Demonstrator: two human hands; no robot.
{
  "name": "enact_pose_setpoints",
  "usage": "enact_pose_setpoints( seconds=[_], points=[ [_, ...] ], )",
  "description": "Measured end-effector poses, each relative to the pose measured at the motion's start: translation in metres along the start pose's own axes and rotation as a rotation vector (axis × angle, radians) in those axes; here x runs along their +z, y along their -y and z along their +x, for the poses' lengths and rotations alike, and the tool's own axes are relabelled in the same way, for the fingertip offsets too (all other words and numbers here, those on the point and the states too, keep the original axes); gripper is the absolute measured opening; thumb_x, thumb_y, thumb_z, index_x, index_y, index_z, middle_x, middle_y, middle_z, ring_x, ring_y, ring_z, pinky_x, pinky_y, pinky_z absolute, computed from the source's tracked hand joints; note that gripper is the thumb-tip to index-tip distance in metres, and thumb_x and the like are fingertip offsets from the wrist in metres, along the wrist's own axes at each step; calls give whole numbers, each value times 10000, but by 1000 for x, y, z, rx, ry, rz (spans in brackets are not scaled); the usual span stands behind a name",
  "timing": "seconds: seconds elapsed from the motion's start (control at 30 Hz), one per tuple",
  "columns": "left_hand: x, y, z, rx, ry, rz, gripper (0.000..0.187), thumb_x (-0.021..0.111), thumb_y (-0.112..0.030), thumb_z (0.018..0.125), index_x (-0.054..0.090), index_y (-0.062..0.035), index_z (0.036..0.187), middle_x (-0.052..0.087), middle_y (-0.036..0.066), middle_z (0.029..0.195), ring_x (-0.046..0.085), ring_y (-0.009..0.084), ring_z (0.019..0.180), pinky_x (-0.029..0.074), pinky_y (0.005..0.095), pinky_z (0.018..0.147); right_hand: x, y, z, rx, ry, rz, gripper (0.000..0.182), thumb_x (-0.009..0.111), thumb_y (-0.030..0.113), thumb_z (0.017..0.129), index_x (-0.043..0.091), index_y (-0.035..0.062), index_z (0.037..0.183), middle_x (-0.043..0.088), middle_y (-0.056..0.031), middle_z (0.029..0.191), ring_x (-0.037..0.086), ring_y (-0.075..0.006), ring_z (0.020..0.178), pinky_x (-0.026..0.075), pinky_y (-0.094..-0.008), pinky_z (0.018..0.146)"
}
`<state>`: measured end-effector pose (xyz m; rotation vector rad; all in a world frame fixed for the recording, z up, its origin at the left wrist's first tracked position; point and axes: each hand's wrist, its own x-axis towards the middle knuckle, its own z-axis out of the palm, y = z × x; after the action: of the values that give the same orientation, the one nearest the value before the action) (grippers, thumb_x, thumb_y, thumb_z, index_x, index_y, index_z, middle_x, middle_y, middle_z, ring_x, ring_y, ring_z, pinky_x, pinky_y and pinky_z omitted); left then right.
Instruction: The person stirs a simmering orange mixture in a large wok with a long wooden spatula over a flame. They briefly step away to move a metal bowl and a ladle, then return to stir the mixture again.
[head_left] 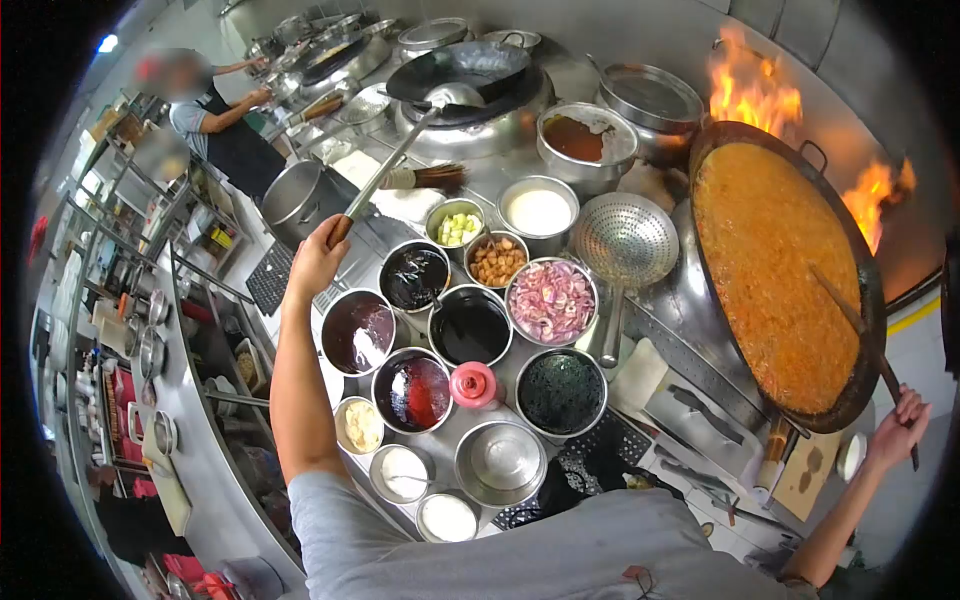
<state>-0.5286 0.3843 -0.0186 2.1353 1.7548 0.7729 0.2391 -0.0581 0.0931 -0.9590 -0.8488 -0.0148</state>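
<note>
My left hand (320, 256) is closed around the wooden handle of a long metal ladle (392, 160). The ladle's round bowl is up at the rim of a black wok (470, 65) at the back. At the right, my right hand (900, 428) grips a long wooden-handled stirrer (872, 350). Its far end dips into thick orange sauce (775, 250) that fills a large tilted-looking wok (872, 385), so the tip is hidden. Flames (755, 90) rise behind that wok's far side.
Between my arms stand metal pots of dark sauces (470, 325), sliced onions (552, 300), and a red-capped bottle (474, 384). A perforated strainer (625, 240) lies beside the big wok. A cleaver (705, 415) is near the front. Another person (225, 125) works at the far left.
</note>
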Motion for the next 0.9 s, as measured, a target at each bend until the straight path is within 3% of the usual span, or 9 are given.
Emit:
enact_pose_setpoints(
  seconds=[0.13, 0.23, 0.27, 0.53, 0.6, 0.63, 0.77, 0.9],
  points=[
    [33, 33, 4, -23, 77, 18, 474, 671, -187, 836, 565, -106, 1291, 685, 188, 1043, 661, 346, 1003, 489, 400, 871, 27, -13, 1, -57, -32, 14, 372, 398, 197, 1039, 337, 114, 682, 305, -2, 597, 351, -150, 631, 402, -423, 892],
    [51, 41, 12, -38, 117, 65, 465, 656, -163, 847, 562, -75, 1294, 671, 184, 1133, 654, 301, 1062, 482, 369, 914, 44, -21, 1, -85, -50, -31, 375, 395, 204, 1041, 333, 114, 682, 293, -3, 593, 343, -150, 622, 408, -430, 887],
    [55, 47, 16, -11, 114, 21, 452, 652, -194, 841, 575, -120, 1281, 680, 177, 1111, 630, 364, 1081, 483, 416, 917, 47, -22, 2, -95, -44, -43, 374, 390, 201, 1040, 331, 109, 683, 287, -7, 595, 340, -154, 621, 415, -433, 885],
    [77, 95, 37, -79, 187, 132, 433, 659, -186, 825, 592, -139, 1250, 672, 186, 1118, 619, 377, 1079, 487, 453, 905, 40, -19, 7, -45, -35, -65, 361, 384, 184, 1038, 340, 109, 687, 286, -7, 606, 338, -159, 637, 411, -437, 898],
    [83, 101, 38, -104, 228, 179, 427, 657, -175, 817, 595, -145, 1238, 671, 194, 1108, 614, 386, 1078, 486, 465, 904, 24, -14, 5, -10, 59, -3, 362, 387, 175, 1038, 350, 111, 684, 296, -9, 606, 338, -161, 639, 400, -423, 887],
    [86, 104, 36, -124, 251, 228, 422, 653, -166, 814, 596, -149, 1232, 669, 199, 1103, 612, 391, 1077, 485, 472, 905, 35, -11, 2, -19, -3, 4, 374, 398, 192, 1041, 355, 113, 678, 305, -11, 603, 329, -158, 634, 392, -409, 883],
    [99, 106, 33, -224, 160, 268, 427, 642, -146, 806, 597, -158, 1230, 666, 207, 1099, 606, 391, 1077, 479, 479, 905, 22, 9, 15, 41, 40, 12, 393, 418, 212, 1042, 342, 119, 668, 295, -4, 583, 310, -143, 611, 390, -382, 850],
    [92, 106, 36, -161, 226, 405, 460, 666, -188, 807, 583, -150, 1258, 613, 201, 1234, 574, 401, 1130, 462, 478, 952, 4, 46, 33, 98, 51, -2, 413, 415, 211, 1043, 309, 127, 653, 281, 10, 570, 296, -134, 596, 387, -363, 816]
  ],
)
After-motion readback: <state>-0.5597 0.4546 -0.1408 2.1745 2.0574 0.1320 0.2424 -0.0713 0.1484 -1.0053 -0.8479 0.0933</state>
